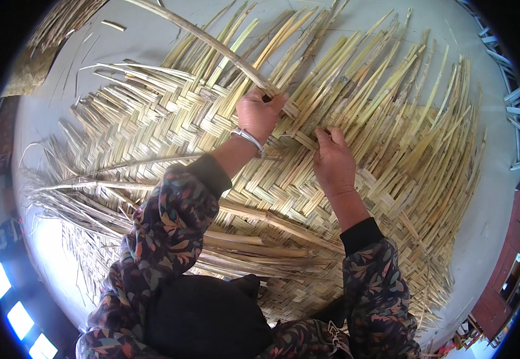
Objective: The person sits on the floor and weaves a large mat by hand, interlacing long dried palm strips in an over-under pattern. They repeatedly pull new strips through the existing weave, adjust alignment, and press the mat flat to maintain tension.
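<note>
A large mat (282,188) of split reed or cane strips, woven in a diagonal pattern, spreads out in front of me. My left hand (260,112) grips one end of a long pale stalk (215,47), which slants up to the upper left above the weave. A silver bangle circles that wrist. To its right, my right hand (335,157) bends its fingertips down onto strips at the edge of the weave, apparently pinching them. Close by its fingers lies a short flat strip (304,140). Loose strip ends (376,89) fan out beyond both hands.
Several long stalks (282,220) lie across the mat near my body. A bundle of stalks (58,31) rests at the upper left on the pale floor (493,188). Metal framing (513,96) stands along the right edge, with a dark red wooden piece (500,287) below it.
</note>
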The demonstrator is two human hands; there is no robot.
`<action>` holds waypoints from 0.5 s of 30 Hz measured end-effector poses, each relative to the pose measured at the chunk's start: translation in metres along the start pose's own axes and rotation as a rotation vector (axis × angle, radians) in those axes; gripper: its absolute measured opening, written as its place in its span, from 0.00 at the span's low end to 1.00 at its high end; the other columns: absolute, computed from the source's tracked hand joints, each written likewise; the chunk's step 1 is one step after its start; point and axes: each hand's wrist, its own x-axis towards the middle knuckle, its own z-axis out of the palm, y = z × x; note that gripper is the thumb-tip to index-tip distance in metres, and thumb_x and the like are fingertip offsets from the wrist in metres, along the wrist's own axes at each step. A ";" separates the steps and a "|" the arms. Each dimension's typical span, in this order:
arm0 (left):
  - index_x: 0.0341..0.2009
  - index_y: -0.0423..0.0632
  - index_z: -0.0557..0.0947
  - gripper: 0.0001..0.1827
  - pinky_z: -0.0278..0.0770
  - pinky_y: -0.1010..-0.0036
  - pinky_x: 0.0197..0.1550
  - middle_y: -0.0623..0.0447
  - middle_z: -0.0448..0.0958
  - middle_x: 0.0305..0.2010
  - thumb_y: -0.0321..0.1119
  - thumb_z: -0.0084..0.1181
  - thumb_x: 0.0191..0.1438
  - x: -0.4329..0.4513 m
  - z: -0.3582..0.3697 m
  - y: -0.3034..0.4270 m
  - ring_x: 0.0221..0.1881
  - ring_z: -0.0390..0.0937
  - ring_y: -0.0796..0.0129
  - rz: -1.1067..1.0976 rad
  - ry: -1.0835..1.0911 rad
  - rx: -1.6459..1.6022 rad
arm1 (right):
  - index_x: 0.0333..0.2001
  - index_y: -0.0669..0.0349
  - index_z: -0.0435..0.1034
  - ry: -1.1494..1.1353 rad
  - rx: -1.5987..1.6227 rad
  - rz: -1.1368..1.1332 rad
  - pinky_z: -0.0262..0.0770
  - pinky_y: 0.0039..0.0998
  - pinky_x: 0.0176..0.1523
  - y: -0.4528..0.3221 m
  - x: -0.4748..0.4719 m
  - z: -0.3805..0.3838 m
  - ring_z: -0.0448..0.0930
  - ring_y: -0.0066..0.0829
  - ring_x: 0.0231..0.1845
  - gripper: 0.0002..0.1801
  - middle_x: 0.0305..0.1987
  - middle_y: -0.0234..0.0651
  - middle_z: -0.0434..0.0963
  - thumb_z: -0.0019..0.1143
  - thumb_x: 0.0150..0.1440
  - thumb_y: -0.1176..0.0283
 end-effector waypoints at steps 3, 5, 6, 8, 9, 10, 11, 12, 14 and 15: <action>0.33 0.37 0.81 0.13 0.72 0.80 0.20 0.53 0.80 0.26 0.33 0.67 0.51 -0.001 -0.002 -0.002 0.19 0.74 0.77 0.011 0.004 0.033 | 0.44 0.61 0.74 -0.075 -0.014 -0.018 0.77 0.37 0.36 0.002 0.002 -0.003 0.78 0.40 0.36 0.19 0.42 0.37 0.72 0.55 0.46 0.82; 0.32 0.37 0.81 0.13 0.71 0.79 0.21 0.53 0.80 0.25 0.33 0.67 0.51 -0.006 -0.006 -0.003 0.19 0.73 0.77 -0.019 0.002 0.023 | 0.42 0.61 0.74 -0.111 -0.028 -0.043 0.77 0.37 0.35 0.002 0.001 -0.005 0.78 0.40 0.35 0.17 0.41 0.37 0.72 0.55 0.46 0.82; 0.31 0.37 0.81 0.13 0.70 0.78 0.21 0.53 0.80 0.24 0.34 0.67 0.50 -0.009 -0.009 -0.003 0.19 0.72 0.77 -0.043 -0.001 0.008 | 0.41 0.61 0.74 -0.111 -0.036 -0.065 0.77 0.38 0.35 0.001 0.000 -0.006 0.78 0.40 0.35 0.16 0.40 0.36 0.71 0.56 0.45 0.81; 0.32 0.37 0.80 0.12 0.71 0.78 0.21 0.52 0.79 0.23 0.34 0.67 0.51 -0.014 -0.014 -0.001 0.19 0.72 0.76 -0.174 -0.020 -0.095 | 0.40 0.60 0.74 -0.106 -0.055 -0.097 0.77 0.38 0.35 -0.002 -0.001 -0.006 0.78 0.41 0.33 0.15 0.39 0.36 0.71 0.55 0.46 0.81; 0.32 0.38 0.80 0.12 0.72 0.78 0.21 0.52 0.79 0.23 0.34 0.66 0.52 -0.014 -0.015 0.001 0.19 0.73 0.75 -0.176 -0.036 -0.121 | 0.39 0.60 0.74 -0.101 -0.064 -0.108 0.77 0.38 0.34 -0.003 0.000 -0.007 0.78 0.41 0.33 0.14 0.38 0.37 0.71 0.55 0.46 0.80; 0.33 0.38 0.79 0.12 0.72 0.79 0.21 0.52 0.79 0.23 0.34 0.66 0.52 -0.014 -0.017 0.004 0.18 0.74 0.74 -0.209 -0.042 -0.141 | 0.39 0.60 0.73 -0.120 -0.076 -0.105 0.77 0.39 0.34 -0.005 0.001 -0.008 0.78 0.41 0.32 0.13 0.38 0.37 0.71 0.55 0.47 0.79; 0.33 0.38 0.79 0.12 0.73 0.79 0.21 0.52 0.79 0.23 0.34 0.65 0.53 -0.014 -0.019 0.006 0.18 0.74 0.73 -0.242 -0.046 -0.161 | 0.40 0.60 0.73 -0.156 -0.100 -0.113 0.77 0.38 0.35 -0.006 0.003 -0.009 0.78 0.42 0.32 0.13 0.39 0.38 0.71 0.53 0.48 0.78; 0.34 0.39 0.79 0.12 0.76 0.77 0.22 0.51 0.79 0.26 0.34 0.64 0.54 -0.011 -0.023 0.009 0.21 0.77 0.70 -0.311 -0.081 -0.236 | 0.41 0.59 0.73 -0.214 -0.129 -0.107 0.77 0.38 0.36 -0.005 0.006 -0.013 0.78 0.42 0.33 0.13 0.41 0.38 0.72 0.52 0.50 0.78; 0.35 0.39 0.79 0.11 0.77 0.76 0.23 0.51 0.79 0.27 0.34 0.63 0.55 -0.007 -0.033 0.014 0.22 0.78 0.69 -0.357 -0.037 -0.359 | 0.44 0.57 0.74 -0.426 -0.206 -0.063 0.78 0.38 0.38 -0.004 0.018 -0.020 0.79 0.43 0.33 0.14 0.45 0.40 0.74 0.52 0.53 0.75; 0.35 0.39 0.79 0.11 0.78 0.76 0.24 0.50 0.79 0.28 0.34 0.63 0.55 -0.005 -0.038 0.016 0.23 0.78 0.69 -0.382 -0.012 -0.428 | 0.44 0.58 0.74 -0.344 -0.141 -0.105 0.78 0.39 0.38 -0.008 0.026 -0.020 0.80 0.44 0.34 0.13 0.45 0.42 0.74 0.52 0.53 0.75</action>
